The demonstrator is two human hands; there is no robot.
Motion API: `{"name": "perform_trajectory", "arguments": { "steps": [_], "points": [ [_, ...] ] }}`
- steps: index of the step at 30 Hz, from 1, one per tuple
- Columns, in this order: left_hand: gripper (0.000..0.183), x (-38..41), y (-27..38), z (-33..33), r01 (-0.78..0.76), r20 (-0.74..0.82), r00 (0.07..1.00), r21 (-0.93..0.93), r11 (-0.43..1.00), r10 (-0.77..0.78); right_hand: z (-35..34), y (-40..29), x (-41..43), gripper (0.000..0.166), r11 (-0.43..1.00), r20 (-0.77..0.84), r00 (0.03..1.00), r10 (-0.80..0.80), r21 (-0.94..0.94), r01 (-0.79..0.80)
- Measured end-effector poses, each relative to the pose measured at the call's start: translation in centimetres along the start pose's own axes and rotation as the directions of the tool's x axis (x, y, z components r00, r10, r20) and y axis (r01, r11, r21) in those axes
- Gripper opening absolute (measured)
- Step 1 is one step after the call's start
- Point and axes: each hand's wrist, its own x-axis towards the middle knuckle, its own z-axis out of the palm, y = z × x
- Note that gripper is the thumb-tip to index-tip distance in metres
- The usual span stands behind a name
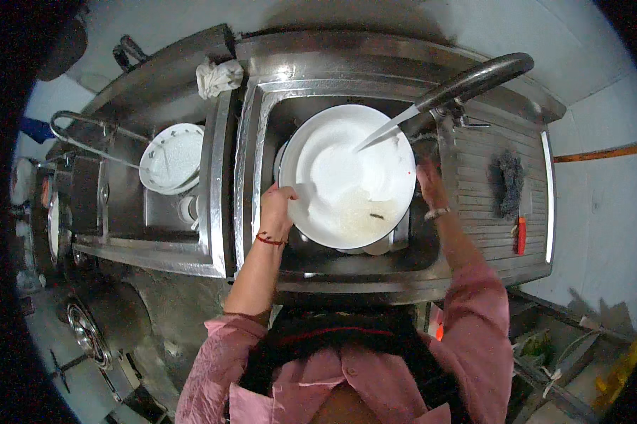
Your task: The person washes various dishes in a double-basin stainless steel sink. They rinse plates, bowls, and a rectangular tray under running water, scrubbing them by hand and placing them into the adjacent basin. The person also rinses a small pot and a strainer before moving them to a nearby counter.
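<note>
A large white bowl (pixel 345 169) is held over the right basin of a stainless steel sink (pixel 255 159). Cloudy liquid with a small dark scrap lies in its lower right part. My left hand (pixel 278 209) grips its left rim, the thumb over the edge. At the bowl's right side is my right hand (pixel 429 183), blurred, its fingers partly hidden by or beside the rim; its hold is unclear. Water runs from a faucet with a dark sleeve (pixel 472 79) into the bowl. Below it, other pale dishes (pixel 379 246) show in the basin.
Left, a second basin holds white patterned plates (pixel 172 156) under a thin hose or faucet, and a white cup (pixel 187 209). A crumpled cloth (pixel 219 78) lies on the divider. On the ribbed drainboard (pixel 475 233) are a dark scrubbing pad (pixel 508 183) and a red-handled tool (pixel 521 236).
</note>
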Motion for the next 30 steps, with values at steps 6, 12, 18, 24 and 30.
{"name": "perform_trajectory", "arguments": {
  "steps": [6,12,18,24,30],
  "points": [
    [0.037,0.9,-0.4,0.7,-0.071,0.049,0.997,0.089,0.994,0.066,4.8,1.1,-1.7,0.032,0.675,0.086,0.827,0.556,0.534,-0.509],
    [0.032,1.2,1.8,0.9,-0.007,-0.045,0.999,-0.046,0.999,0.005,4.8,-1.8,-1.8,0.034,-0.053,0.408,0.804,0.432,0.902,-0.429],
    [0.026,5.2,-3.8,0.8,0.308,0.297,0.923,-0.188,0.933,-0.245,-2.7,4.4,-1.7,0.03,0.514,0.283,0.892,0.352,0.738,-0.437],
    [0.035,5.5,-8.1,4.5,0.095,0.627,0.778,-0.062,0.994,-0.035,-14.0,-9.1,0.0,0.039,0.719,0.303,0.888,0.347,0.522,-0.459],
    [0.034,3.4,-2.2,4.3,0.47,0.318,0.775,0.288,0.834,-0.546,-10.3,7.3,-6.6,0.031,0.926,0.305,0.938,0.163,0.281,-0.252]
  ]
}}
